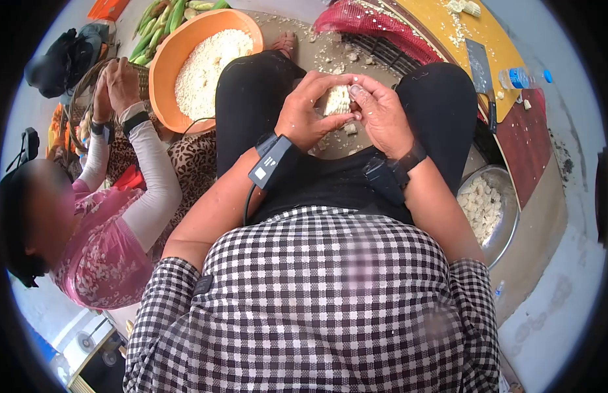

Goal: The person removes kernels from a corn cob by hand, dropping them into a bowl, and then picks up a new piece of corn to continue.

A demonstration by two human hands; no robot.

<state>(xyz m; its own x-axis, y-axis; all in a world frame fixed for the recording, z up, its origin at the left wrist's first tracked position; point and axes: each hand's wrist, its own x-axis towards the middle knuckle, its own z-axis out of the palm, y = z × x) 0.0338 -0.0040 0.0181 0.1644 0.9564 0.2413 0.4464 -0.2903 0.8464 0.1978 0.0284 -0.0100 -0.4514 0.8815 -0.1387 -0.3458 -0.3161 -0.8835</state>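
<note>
Corn piece in two hands

Item: one pale corn piece, held above the floor, between the knees. Left hand: fingers curled round one side. Right hand: thumb and fingers pinching the other end. Nearby: orange basin of loose kernels.

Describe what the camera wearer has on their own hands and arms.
Both hands, left and right, are bare, without gloves. The left wrist carries a dark boxy device with a pale printed label and a thin black cable. The right wrist has a black boxy device on a dark strap. Black-and-white checked sleeves reach about the elbows.
</note>
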